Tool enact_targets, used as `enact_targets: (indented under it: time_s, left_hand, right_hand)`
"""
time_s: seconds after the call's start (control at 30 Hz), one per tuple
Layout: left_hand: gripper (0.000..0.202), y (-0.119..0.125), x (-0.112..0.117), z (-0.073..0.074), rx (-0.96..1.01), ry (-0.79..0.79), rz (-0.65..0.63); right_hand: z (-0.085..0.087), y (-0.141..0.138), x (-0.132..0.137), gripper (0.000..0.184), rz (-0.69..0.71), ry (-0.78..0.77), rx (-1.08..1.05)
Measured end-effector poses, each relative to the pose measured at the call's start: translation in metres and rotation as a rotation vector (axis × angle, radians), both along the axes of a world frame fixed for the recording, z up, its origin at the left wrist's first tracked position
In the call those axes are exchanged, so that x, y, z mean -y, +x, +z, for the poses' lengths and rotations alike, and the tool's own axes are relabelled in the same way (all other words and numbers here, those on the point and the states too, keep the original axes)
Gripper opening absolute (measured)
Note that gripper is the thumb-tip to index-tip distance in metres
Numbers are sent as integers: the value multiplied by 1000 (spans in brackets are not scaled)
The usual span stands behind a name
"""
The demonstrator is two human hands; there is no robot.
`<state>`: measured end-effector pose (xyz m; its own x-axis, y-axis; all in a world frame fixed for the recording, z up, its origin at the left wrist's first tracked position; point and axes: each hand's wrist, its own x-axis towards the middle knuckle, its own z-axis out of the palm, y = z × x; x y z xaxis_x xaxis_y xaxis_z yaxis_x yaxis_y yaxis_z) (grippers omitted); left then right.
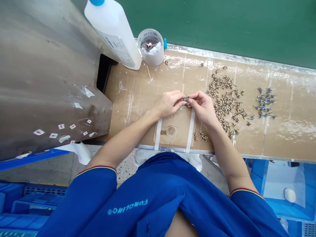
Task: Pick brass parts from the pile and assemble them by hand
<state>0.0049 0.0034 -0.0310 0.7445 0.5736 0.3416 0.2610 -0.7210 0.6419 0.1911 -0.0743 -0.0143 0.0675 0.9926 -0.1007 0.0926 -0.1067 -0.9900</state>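
Note:
My left hand and my right hand meet over the cardboard-covered bench. Pinched between their fingertips is a small brass-coloured part with a blue piece; fingers hide most of it. Right of my right hand spreads a loose heap of small brass-coloured parts. Farther right lies a smaller group of the same sort of parts with blue pieces. A few brass parts sit near the front edge. Below my hands, a small round clear dish rests between two white tape strips.
A white bottle with a blue cap stands at the back left, beside a tape-roll cup holding scraps. A thin stick lies near it. A metal panel borders the left. A green surface runs behind the bench.

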Motion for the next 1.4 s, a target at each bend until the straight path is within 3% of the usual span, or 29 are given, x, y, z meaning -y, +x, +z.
enact_targets:
  time_s: [0.47,0.67,1.17,1.4]
  left_hand:
    - [31,0,-1,-4,37,32,4]
    - [33,0,-1,-10,44,54,-5]
    - [32,0,0,-7,15,37,-10]
    - [30,0,2,-8,19,28,27]
  right_hand:
    - [0,-1,-1,57,-26,-2,7]
    - [-3,-3,0,49,1,29,49]
    - [-8,-3,2,20,18,20,128]
    - [-8,-10,3,26,-57,24,86]
